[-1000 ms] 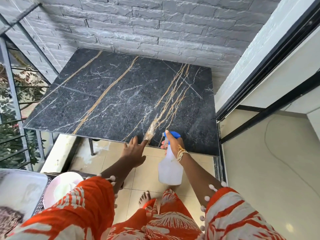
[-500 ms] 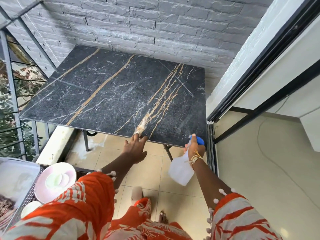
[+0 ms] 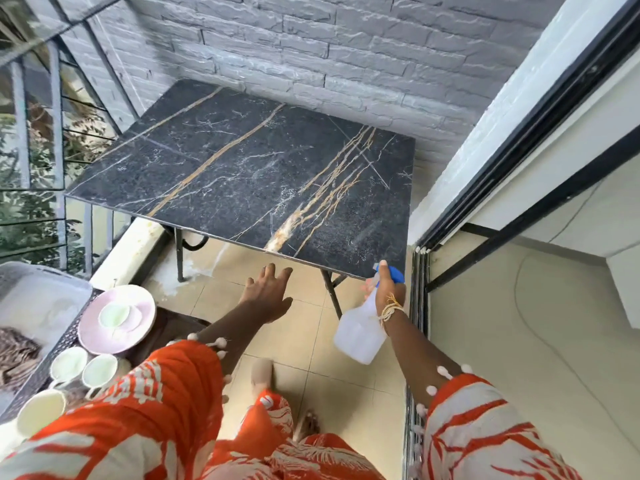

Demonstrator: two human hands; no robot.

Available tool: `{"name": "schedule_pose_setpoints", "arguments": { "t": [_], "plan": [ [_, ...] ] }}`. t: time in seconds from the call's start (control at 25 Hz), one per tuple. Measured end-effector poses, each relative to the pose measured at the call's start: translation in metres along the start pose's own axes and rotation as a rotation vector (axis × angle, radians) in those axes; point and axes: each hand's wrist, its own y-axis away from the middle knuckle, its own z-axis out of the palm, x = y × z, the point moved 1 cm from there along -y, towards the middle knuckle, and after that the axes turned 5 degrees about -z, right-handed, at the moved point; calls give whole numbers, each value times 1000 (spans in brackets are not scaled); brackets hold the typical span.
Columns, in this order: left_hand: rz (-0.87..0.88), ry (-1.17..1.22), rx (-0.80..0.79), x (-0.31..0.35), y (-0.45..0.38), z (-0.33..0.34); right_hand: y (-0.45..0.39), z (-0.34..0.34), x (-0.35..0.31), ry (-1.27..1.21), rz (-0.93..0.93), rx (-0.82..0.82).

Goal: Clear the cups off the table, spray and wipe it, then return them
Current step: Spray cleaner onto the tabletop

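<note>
Four cups (image 3: 100,370) and a pink plate (image 3: 138,306) sit on the side stand at the lower left, well apart from the marble table (image 3: 242,174), so the spraying step looks to be the one in hand. To do it well, the nozzle should be aimed over the tabletop and swept across it, since the near right corner alone would leave the far side dry. The right hand (image 3: 389,292) is curled round the neck of the spray bottle (image 3: 360,334), just beside the table's near right corner. The left hand (image 3: 266,296) hangs with fingers spread, holding nothing, short of the table's near edge.
</note>
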Motion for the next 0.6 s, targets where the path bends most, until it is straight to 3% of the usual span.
{"name": "schedule_pose_setpoints", "arguments": {
  "t": [0.24, 0.6],
  "plan": [
    [-159, 83, -26, -52, 49, 11, 59, 76, 9, 111, -24, -391],
    [-432, 261, -84, -209, 116, 23, 191, 232, 45, 197, -70, -749]
  ]
}}
